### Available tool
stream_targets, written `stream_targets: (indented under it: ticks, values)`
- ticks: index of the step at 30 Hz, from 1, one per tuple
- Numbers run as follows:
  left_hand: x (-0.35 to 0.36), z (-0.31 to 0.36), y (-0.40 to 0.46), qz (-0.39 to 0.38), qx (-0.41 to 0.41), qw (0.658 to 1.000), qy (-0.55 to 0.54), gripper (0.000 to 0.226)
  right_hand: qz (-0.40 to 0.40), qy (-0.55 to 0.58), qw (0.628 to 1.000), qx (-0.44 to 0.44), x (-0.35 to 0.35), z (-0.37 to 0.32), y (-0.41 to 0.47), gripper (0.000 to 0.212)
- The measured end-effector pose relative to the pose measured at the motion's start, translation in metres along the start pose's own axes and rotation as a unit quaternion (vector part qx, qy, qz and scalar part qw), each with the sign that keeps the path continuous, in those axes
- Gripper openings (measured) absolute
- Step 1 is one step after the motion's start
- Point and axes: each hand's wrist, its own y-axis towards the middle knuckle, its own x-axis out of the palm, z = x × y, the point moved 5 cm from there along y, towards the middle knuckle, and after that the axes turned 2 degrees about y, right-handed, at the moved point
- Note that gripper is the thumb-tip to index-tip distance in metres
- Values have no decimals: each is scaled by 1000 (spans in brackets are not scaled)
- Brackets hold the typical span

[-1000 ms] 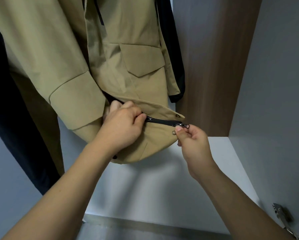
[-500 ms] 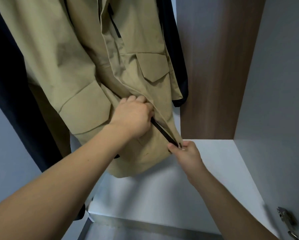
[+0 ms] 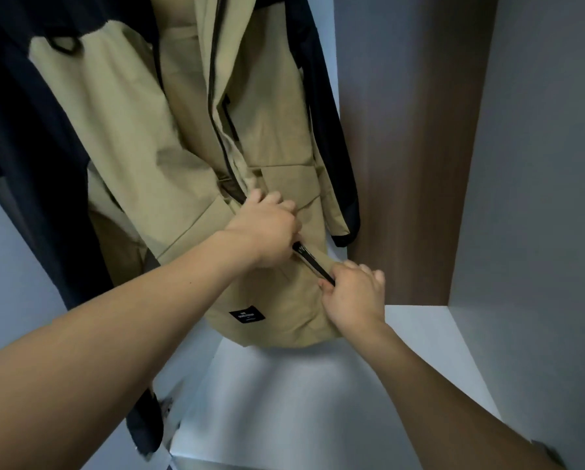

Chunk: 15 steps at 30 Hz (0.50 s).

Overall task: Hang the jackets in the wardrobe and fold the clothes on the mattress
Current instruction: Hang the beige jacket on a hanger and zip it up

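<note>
Zipper (image 3: 313,264) ends hidden by hands

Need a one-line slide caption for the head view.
Both hands work the black zip on a tan jacket hanging in the wardrobe.

The small black label (image 3: 247,316) on the tan jacket (image 3: 141,157) carries white print too blurred to read.
</note>
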Motion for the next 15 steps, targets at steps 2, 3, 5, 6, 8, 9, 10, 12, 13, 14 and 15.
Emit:
stream_targets:
  ticks: [2,3,5,6,8,9,10,12,13,14,15]
  values:
    - [-17,-27,-5,71,-49,995,57,27,-62,-7,997,36,4,11,-1,25]
    - [-25,-39,-8,109,-70,988,82,26,-94,-17,994,46,5,14,0,27]
    - [-39,-52,-13,169,-85,975,113,26,-103,-9,994,30,-3,5,6,27]
    - [-44,-52,-13,184,-80,974,109,26,-81,19,996,12,-12,-7,12,27]
    - [-53,-45,-9,185,-46,978,88,26,-15,82,996,-35,-34,-41,29,30]
    - [-55,-38,-7,177,-13,980,91,25,9,88,994,-64,-43,-58,38,28]
    - [-56,-33,-5,169,19,980,102,26,10,75,994,-85,-49,-72,46,22]
    - [-58,-33,-6,155,45,979,123,29,-20,34,994,-99,-51,-85,57,16]
    - [-59,-39,-7,148,39,979,132,31,-34,25,994,-98,-50,-85,59,17]
    - [-61,-47,-7,143,28,979,142,32,-46,24,994,-95,-49,-81,60,20]
    - [-67,-58,-8,145,8,978,148,33,-54,28,994,-91,-48,-77,59,23]
